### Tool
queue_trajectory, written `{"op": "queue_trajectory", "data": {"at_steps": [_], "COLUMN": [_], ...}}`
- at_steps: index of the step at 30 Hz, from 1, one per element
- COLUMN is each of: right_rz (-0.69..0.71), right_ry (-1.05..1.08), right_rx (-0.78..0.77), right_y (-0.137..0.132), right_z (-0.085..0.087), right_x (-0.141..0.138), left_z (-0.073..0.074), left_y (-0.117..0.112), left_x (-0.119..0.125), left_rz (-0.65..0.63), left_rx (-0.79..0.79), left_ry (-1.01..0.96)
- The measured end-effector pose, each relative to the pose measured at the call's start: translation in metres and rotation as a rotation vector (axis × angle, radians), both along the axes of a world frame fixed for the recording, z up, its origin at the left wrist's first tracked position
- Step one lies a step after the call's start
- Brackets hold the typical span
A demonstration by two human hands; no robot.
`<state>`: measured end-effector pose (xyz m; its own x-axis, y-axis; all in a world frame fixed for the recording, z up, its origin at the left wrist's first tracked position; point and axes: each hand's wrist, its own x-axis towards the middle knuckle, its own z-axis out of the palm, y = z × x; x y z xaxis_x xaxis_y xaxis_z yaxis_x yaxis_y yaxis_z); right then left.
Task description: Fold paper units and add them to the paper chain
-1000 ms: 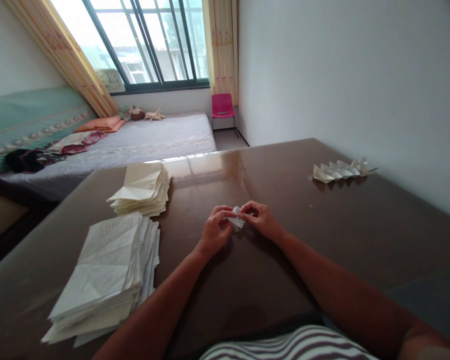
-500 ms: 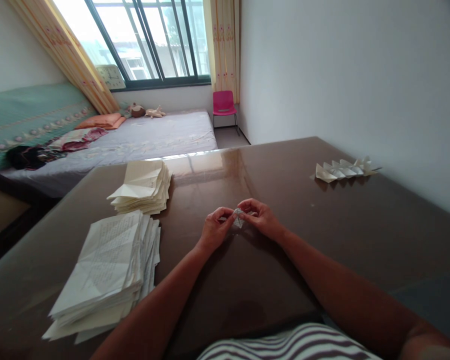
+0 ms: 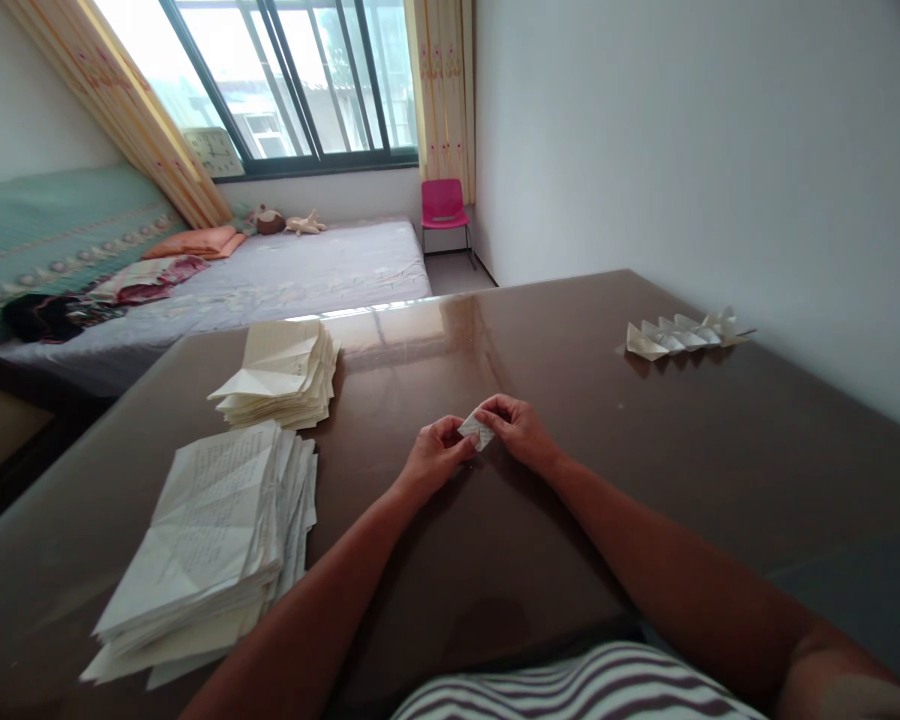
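Observation:
A small folded paper piece (image 3: 478, 430) is pinched between both hands just above the dark brown table (image 3: 645, 450), near its middle. My left hand (image 3: 436, 457) grips its left side with curled fingers. My right hand (image 3: 516, 429) holds its right side, fingers closed over the top edge. Most of the paper is hidden by the fingers.
Two stacks of creased paper sheets lie on the left: a near stack (image 3: 210, 540) and a far stack (image 3: 277, 374). A row of folded paper pieces (image 3: 679, 335) sits at the far right by the white wall. A bed (image 3: 270, 275) and a pink chair (image 3: 442, 207) stand beyond the table.
My hands have pressed the paper piece into a smaller, flatter shape and shifted slightly. The camera has tilted a little.

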<state>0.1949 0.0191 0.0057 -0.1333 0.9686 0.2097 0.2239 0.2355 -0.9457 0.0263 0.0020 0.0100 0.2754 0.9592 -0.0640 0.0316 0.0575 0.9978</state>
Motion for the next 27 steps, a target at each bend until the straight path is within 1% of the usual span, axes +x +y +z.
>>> {"op": "queue_trajectory", "data": {"at_steps": [2,5,8,12,15,17,19,21,23,24,25,27], "right_rz": [0.047,0.159,0.225,0.197,0.128,0.109,0.144,0.214,0.237,0.209,0.152,0.01], "right_ry": [0.044,0.124,0.143,0.099,0.0,-0.059,-0.057,-0.018,-0.028,-0.072,-0.142,-0.317], "right_rx": [-0.041,-0.135,-0.179,-0.174,-0.116,-0.09,-0.111,-0.151,-0.15,-0.121,-0.076,0.024], "right_y": [0.0,-0.004,-0.007,-0.006,-0.003,-0.003,-0.004,-0.005,-0.005,-0.005,-0.005,-0.005], "right_z": [0.0,0.005,0.009,0.008,0.003,0.002,0.003,0.005,0.007,0.007,0.006,0.004], "right_x": [0.0,0.001,0.001,0.0,-0.001,-0.001,-0.001,0.0,0.001,0.001,0.002,0.002], "left_z": [0.002,0.004,0.006,0.006,0.005,0.004,0.003,0.0,-0.004,-0.006,-0.007,-0.009], "left_y": [0.0,0.0,0.0,0.0,-0.001,0.0,0.002,0.005,0.007,0.008,0.008,0.007], "left_x": [0.0,-0.002,-0.003,-0.003,-0.001,-0.001,-0.002,-0.003,-0.004,-0.004,-0.004,-0.005], "left_rz": [0.02,0.055,0.051,0.018,0.026,0.028,0.014,-0.006,-0.011,0.0,0.024,0.093], "left_rx": [-0.034,-0.062,-0.085,-0.1,-0.086,-0.077,-0.071,-0.062,-0.022,0.024,0.095,0.292], "left_ry": [-0.044,-0.125,-0.198,-0.212,-0.17,-0.143,-0.135,-0.129,-0.083,-0.025,0.06,0.285]}}
